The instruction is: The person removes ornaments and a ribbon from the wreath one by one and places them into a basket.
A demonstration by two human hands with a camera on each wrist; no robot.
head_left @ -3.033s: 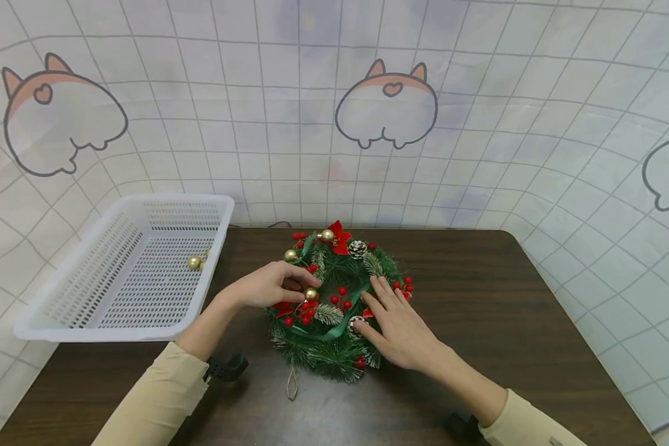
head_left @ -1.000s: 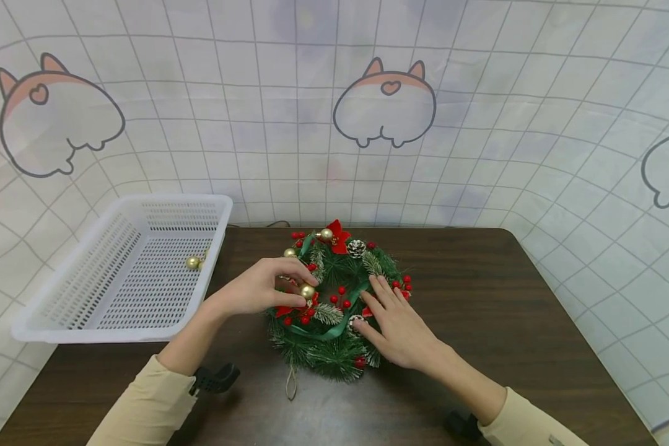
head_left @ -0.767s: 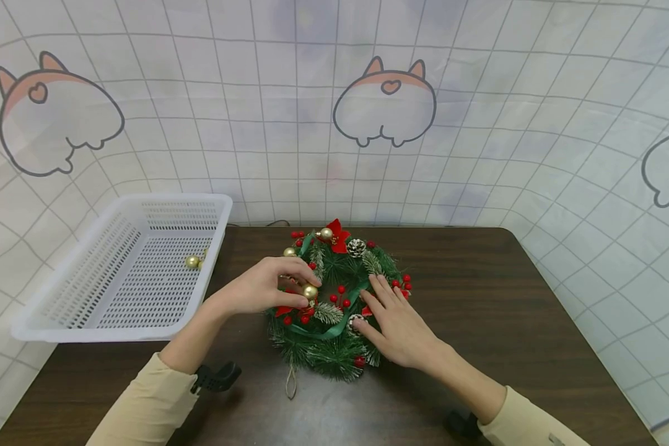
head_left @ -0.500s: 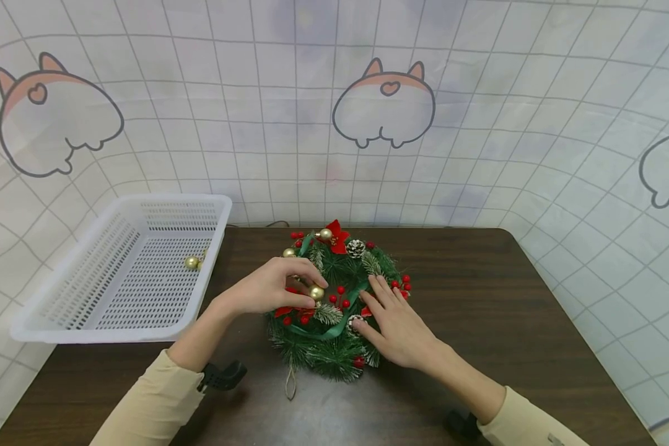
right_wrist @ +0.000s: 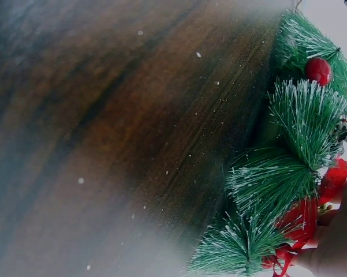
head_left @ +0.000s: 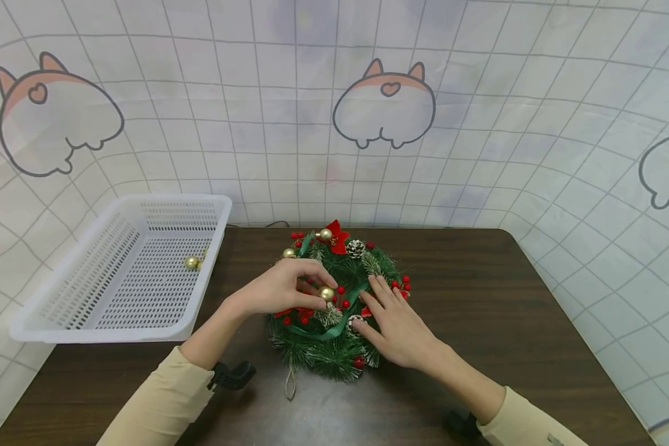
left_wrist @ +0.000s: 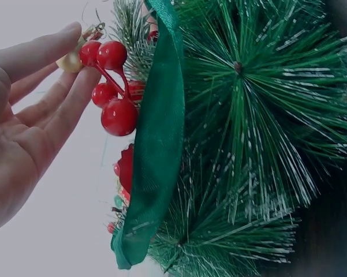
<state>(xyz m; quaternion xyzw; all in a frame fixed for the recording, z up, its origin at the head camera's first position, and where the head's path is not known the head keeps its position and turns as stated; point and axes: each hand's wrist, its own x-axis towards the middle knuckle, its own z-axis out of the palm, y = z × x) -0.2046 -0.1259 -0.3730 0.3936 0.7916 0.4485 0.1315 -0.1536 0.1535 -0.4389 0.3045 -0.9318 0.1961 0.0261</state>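
Observation:
A green Christmas wreath [head_left: 334, 356] lies on the table, trimmed with red berries, red flowers, pinecones and a green ribbon [left_wrist: 159, 127]. My left hand [head_left: 290, 288] is over its left side and pinches a gold bauble [head_left: 326, 293] between thumb and fingers. In the left wrist view that bauble [left_wrist: 70, 61] is partly hidden behind the thumb and red berries [left_wrist: 119, 115]; a thin wire or loop shows above it. My right hand [head_left: 398, 328] rests on the wreath's right side with fingers spread, beside a pinecone [head_left: 355, 322].
A white perforated basket [head_left: 28, 327] stands at the left of the dark wooden table [head_left: 507, 310], with gold baubles [head_left: 192, 262] inside. Two more gold baubles sit on the wreath's upper left. A twine loop [head_left: 290, 384] sticks out at the wreath's front.
My left hand has moved right across the wreath with the gold bauble, from the red flower toward the berries and frosted sprig near the middle. My right hand has stayed in place.

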